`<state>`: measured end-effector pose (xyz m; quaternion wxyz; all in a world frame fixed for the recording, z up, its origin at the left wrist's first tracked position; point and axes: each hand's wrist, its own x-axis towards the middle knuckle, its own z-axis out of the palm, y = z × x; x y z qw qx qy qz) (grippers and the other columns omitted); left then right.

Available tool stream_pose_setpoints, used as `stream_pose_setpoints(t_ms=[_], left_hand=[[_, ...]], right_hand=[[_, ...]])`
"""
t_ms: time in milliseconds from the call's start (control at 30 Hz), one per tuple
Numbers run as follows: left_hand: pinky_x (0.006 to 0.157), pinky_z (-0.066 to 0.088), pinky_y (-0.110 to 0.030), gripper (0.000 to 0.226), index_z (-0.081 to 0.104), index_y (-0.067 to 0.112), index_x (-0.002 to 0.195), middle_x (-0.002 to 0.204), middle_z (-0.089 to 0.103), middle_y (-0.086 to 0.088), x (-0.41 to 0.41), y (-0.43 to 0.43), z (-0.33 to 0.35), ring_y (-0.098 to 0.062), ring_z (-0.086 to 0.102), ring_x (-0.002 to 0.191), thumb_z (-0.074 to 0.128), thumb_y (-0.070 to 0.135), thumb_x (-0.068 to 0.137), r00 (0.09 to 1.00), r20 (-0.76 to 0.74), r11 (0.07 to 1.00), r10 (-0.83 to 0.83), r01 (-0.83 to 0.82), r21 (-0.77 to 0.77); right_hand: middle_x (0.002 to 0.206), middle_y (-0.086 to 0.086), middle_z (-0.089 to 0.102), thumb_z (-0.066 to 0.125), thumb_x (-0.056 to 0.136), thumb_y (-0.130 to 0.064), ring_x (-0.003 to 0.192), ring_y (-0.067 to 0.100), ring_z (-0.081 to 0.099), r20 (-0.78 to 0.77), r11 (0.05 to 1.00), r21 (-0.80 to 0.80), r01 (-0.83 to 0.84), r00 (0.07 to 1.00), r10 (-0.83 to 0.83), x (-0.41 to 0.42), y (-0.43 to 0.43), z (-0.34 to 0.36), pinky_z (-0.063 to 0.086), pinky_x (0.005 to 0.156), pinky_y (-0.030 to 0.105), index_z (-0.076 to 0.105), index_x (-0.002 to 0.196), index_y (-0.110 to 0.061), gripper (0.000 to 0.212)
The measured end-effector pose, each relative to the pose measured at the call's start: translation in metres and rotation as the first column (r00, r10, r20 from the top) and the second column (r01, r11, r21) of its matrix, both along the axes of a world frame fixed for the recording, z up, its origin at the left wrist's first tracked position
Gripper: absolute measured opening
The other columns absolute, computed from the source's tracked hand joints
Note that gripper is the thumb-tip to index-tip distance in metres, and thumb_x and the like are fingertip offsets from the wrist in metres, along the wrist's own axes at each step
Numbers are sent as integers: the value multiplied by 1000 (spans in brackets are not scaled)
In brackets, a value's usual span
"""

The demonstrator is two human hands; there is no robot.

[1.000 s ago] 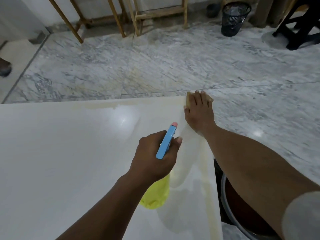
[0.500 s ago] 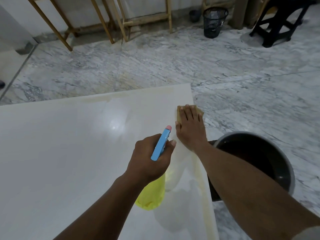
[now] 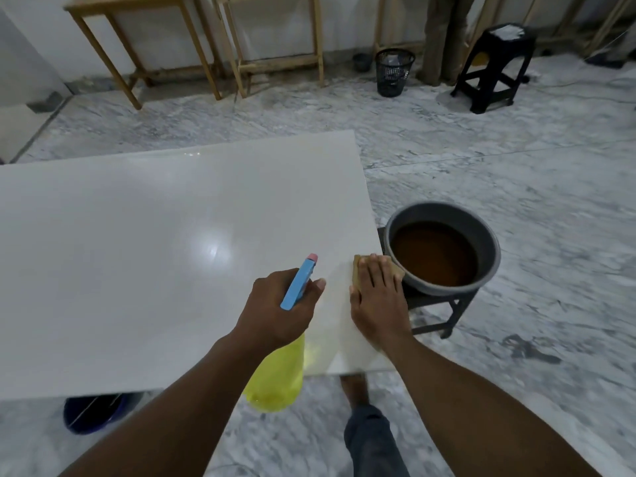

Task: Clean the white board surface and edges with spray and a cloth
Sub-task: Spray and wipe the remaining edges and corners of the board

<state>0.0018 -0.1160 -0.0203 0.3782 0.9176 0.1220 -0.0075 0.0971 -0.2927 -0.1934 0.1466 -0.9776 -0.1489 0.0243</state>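
Glossy white board (image 3: 137,253), marble floor (image 3: 516,166)

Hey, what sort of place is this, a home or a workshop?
Probably a workshop or work room, though that's a guess: bare wooden tables line the wall, a large white board is raised over the marble floor, and a grey basin of brown water sits on a stool beside it.
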Motion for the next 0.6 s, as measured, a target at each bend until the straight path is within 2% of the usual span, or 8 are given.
stream_pose_setpoints(t_ms=[100, 233, 367, 433, 467, 533, 567, 600], left_hand=[[71, 62, -44, 43, 66, 5, 88, 82, 75, -10, -46, -4, -6, -23, 75, 57, 63, 46, 101, 999, -42, 1000, 0, -1, -30], [73, 60, -57, 44, 61, 9, 78, 75, 70, -19, -89, -9, -8, -38, 74, 66, 63, 47, 101, 999, -19, 999, -31, 30, -14], [71, 60, -56, 45, 52, 17, 69, 69, 65, -16, -110, -14, -2, -39, 74, 69, 63, 46, 101, 998, -8, 998, -59, 59, -8], [70, 58, -54, 46, 48, 20, 65, 62, 60, -9, -114, -16, 1, -38, 73, 67, 63, 46, 101, 997, -4, 997, -75, 75, -7], [68, 56, -52, 47, 46, 22, 64, 59, 55, -3, -116, -17, 3, -38, 73, 66, 63, 45, 101, 996, -6, 996, -88, 88, -10], [64, 52, -49, 48, 44, 24, 62, 57, 50, 3, -115, -19, 8, -36, 68, 61, 63, 44, 101, 993, -17, 993, -115, 115, -19], [63, 52, -48, 47, 44, 23, 63, 56, 50, 4, -113, -21, 11, -36, 65, 60, 64, 44, 101, 991, -21, 991, -129, 128, -22], [64, 53, -49, 47, 46, 21, 64, 57, 50, 3, -110, -22, 14, -38, 65, 61, 64, 43, 100, 989, -25, 989, -144, 143, -25]], right_hand=[[167, 5, 10, 23, 102, -42, 154, 25, -1, 14, 1000, -26, 3, 1000, -3, -47, -14, -3, 13, 124, 49, 13, 158, -18, 62], [166, 6, 16, 35, 102, -31, 154, 27, 2, -9, 1000, -30, -7, 1000, 7, -95, -28, -8, 16, 123, 49, 19, 157, -14, 60], [155, 11, 41, 68, 82, -13, 149, 32, 24, 22, 1000, -17, 7, 1000, -7, -141, -41, -13, 27, 117, 50, 43, 147, -8, 70], [151, 9, 47, 71, 83, -13, 146, 31, 33, -27, 998, 62, 30, 999, -28, -163, -45, -9, 33, 114, 43, 47, 145, -11, 66], [149, 6, 49, 65, 91, -16, 142, 29, 40, -51, 988, 145, 57, 997, -50, -173, -47, -1, 41, 110, 41, 46, 145, -17, 58], [133, 0, 59, 44, 103, -26, 116, 20, 58, -186, 883, 402, 243, 966, -181, -180, -46, 32, 56, 93, 39, 51, 139, -30, 36], [121, 1, 63, 38, 105, -28, 100, 17, 60, -324, 741, 525, 419, 903, -281, -174, -42, 57, 56, 85, 39, 57, 130, -27, 31], [112, 5, 65, 39, 104, -28, 92, 19, 59, -532, 511, 587, 627, 775, -340, -161, -40, 82, 54, 81, 40, 61, 118, -20, 27]])
